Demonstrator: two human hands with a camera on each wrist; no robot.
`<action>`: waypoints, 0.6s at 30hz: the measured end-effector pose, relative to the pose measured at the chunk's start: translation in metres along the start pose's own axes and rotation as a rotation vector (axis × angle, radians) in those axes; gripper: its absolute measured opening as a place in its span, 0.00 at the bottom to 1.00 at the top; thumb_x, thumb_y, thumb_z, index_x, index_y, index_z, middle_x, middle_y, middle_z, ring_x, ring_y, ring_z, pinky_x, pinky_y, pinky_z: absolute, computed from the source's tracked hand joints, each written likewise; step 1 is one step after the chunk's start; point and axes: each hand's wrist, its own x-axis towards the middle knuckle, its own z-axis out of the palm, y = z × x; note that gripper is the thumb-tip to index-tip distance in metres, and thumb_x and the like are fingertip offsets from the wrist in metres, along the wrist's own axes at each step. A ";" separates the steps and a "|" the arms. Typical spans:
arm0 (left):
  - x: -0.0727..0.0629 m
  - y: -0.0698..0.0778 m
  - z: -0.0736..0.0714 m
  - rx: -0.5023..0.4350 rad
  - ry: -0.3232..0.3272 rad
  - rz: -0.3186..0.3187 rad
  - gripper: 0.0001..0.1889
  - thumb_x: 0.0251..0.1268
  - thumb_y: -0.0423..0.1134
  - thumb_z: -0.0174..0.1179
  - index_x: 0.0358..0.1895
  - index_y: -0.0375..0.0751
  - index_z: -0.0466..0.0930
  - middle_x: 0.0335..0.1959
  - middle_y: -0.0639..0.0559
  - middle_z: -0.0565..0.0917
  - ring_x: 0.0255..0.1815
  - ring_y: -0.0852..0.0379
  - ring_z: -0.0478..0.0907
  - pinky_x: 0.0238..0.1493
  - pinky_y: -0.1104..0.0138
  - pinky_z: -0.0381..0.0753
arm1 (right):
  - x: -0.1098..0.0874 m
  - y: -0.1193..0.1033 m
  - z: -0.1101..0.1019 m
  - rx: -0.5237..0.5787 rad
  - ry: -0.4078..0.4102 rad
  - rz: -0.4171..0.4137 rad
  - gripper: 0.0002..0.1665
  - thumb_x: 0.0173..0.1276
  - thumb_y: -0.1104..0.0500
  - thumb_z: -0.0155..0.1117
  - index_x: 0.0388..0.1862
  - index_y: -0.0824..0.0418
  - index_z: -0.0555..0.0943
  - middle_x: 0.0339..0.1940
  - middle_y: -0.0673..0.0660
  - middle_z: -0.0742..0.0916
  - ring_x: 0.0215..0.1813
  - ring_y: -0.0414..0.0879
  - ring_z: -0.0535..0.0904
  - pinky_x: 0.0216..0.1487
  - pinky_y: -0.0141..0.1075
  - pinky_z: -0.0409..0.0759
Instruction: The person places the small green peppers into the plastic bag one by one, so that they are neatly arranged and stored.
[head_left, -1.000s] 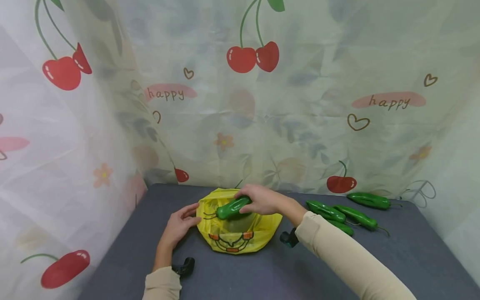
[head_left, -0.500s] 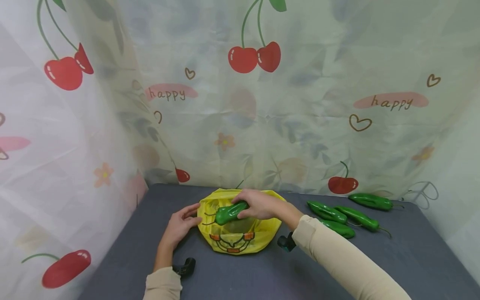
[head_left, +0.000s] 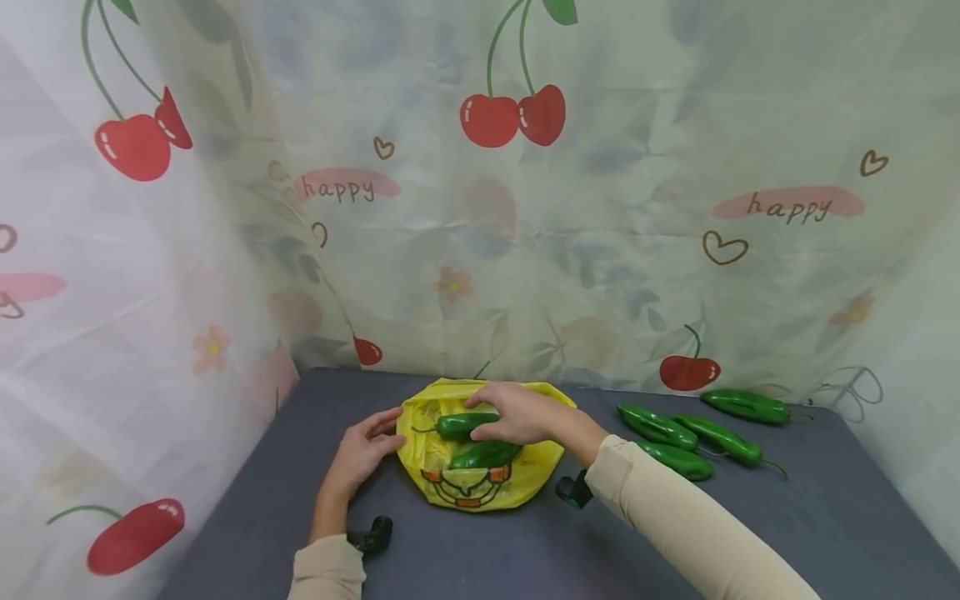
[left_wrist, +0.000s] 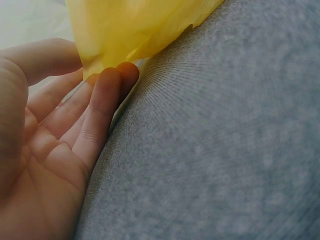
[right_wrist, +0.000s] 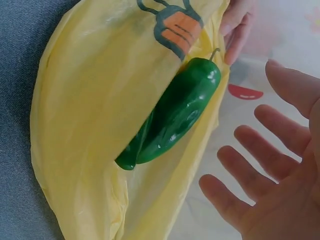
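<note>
Left to right, I saw the left hand pinching the edge of the yellow bag; two green peppers lying inside; the right hand, fingers spread, gripping nothing, at the bag's mouth; and, nearer it than the left, four loose peppers on the surface, long axes slanting rightward toward me.

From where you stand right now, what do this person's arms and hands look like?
The left hand and the right hand are bare, without gloves. Plain cream fabric sleeves end short of the wrists, and a small black device with a rounded end sits near each wrist.
</note>
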 end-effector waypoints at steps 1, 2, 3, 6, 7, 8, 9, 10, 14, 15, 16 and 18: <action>0.000 0.000 0.000 0.001 0.002 0.001 0.29 0.66 0.44 0.69 0.71 0.52 0.75 0.71 0.44 0.78 0.69 0.45 0.78 0.67 0.52 0.78 | -0.001 0.000 0.000 -0.006 0.004 0.003 0.30 0.75 0.41 0.62 0.72 0.49 0.75 0.74 0.52 0.77 0.75 0.51 0.72 0.74 0.48 0.72; 0.001 0.000 0.001 0.000 0.002 0.001 0.29 0.66 0.44 0.69 0.71 0.52 0.75 0.71 0.44 0.78 0.69 0.45 0.78 0.67 0.52 0.78 | -0.001 0.000 0.000 -0.015 0.011 0.002 0.31 0.75 0.41 0.62 0.72 0.49 0.75 0.74 0.52 0.77 0.75 0.51 0.72 0.74 0.48 0.72; 0.001 0.000 0.001 0.000 0.000 0.002 0.29 0.66 0.43 0.69 0.71 0.52 0.75 0.71 0.44 0.78 0.69 0.45 0.78 0.67 0.52 0.78 | -0.001 0.000 0.001 -0.030 0.022 0.003 0.31 0.75 0.40 0.61 0.72 0.49 0.75 0.74 0.52 0.76 0.75 0.51 0.72 0.74 0.48 0.72; 0.001 0.001 0.002 0.004 -0.002 0.001 0.29 0.66 0.44 0.69 0.71 0.53 0.75 0.71 0.45 0.78 0.69 0.45 0.78 0.67 0.52 0.78 | -0.003 0.000 0.003 -0.086 0.066 -0.003 0.33 0.75 0.38 0.59 0.73 0.48 0.73 0.78 0.54 0.72 0.77 0.53 0.69 0.75 0.50 0.70; 0.001 0.001 0.002 0.003 0.000 0.000 0.29 0.66 0.44 0.69 0.71 0.53 0.75 0.71 0.45 0.78 0.69 0.45 0.78 0.68 0.52 0.78 | -0.003 0.000 0.003 -0.110 0.088 -0.010 0.33 0.76 0.37 0.59 0.74 0.49 0.73 0.79 0.55 0.71 0.78 0.55 0.68 0.76 0.52 0.69; 0.001 0.001 0.002 0.003 -0.002 0.002 0.30 0.66 0.44 0.69 0.71 0.53 0.75 0.71 0.44 0.78 0.69 0.45 0.78 0.68 0.51 0.77 | -0.004 0.001 0.004 -0.136 0.115 -0.016 0.34 0.75 0.36 0.58 0.75 0.49 0.72 0.79 0.57 0.70 0.78 0.56 0.67 0.76 0.53 0.68; 0.001 0.001 0.002 0.005 -0.002 0.002 0.29 0.66 0.44 0.69 0.71 0.53 0.75 0.71 0.44 0.78 0.70 0.45 0.78 0.68 0.52 0.77 | -0.004 0.001 0.005 -0.162 0.144 -0.024 0.35 0.75 0.36 0.58 0.75 0.49 0.72 0.80 0.58 0.68 0.79 0.57 0.66 0.77 0.55 0.67; 0.001 0.002 0.001 0.005 0.001 0.001 0.29 0.66 0.44 0.69 0.71 0.53 0.75 0.71 0.45 0.78 0.70 0.45 0.78 0.68 0.52 0.78 | -0.004 0.002 0.006 -0.182 0.170 -0.027 0.37 0.75 0.34 0.57 0.76 0.49 0.71 0.81 0.58 0.67 0.80 0.58 0.65 0.77 0.56 0.65; -0.001 0.002 0.000 -0.004 0.001 -0.004 0.30 0.66 0.45 0.70 0.71 0.53 0.75 0.71 0.44 0.77 0.70 0.45 0.77 0.67 0.51 0.78 | -0.006 0.004 0.008 -0.254 0.267 -0.009 0.42 0.73 0.29 0.55 0.78 0.47 0.68 0.83 0.58 0.65 0.82 0.59 0.60 0.80 0.64 0.57; -0.001 0.002 0.000 -0.005 0.001 -0.006 0.30 0.66 0.45 0.70 0.71 0.53 0.75 0.71 0.44 0.77 0.70 0.45 0.77 0.67 0.52 0.78 | -0.006 0.004 0.008 -0.274 0.284 0.001 0.43 0.72 0.28 0.54 0.79 0.46 0.67 0.83 0.57 0.64 0.83 0.59 0.59 0.80 0.65 0.54; -0.001 0.002 0.000 -0.008 0.001 -0.007 0.30 0.66 0.45 0.70 0.71 0.52 0.75 0.71 0.44 0.77 0.70 0.45 0.77 0.67 0.52 0.78 | -0.007 0.005 0.009 -0.293 0.299 0.014 0.44 0.71 0.26 0.53 0.80 0.45 0.66 0.84 0.56 0.63 0.83 0.59 0.58 0.80 0.66 0.52; -0.001 0.002 0.001 -0.011 0.001 -0.005 0.30 0.65 0.45 0.70 0.71 0.52 0.75 0.71 0.44 0.77 0.69 0.45 0.78 0.67 0.52 0.78 | -0.008 0.006 0.010 -0.328 0.325 0.030 0.46 0.71 0.25 0.51 0.80 0.45 0.64 0.84 0.56 0.61 0.84 0.61 0.55 0.80 0.68 0.50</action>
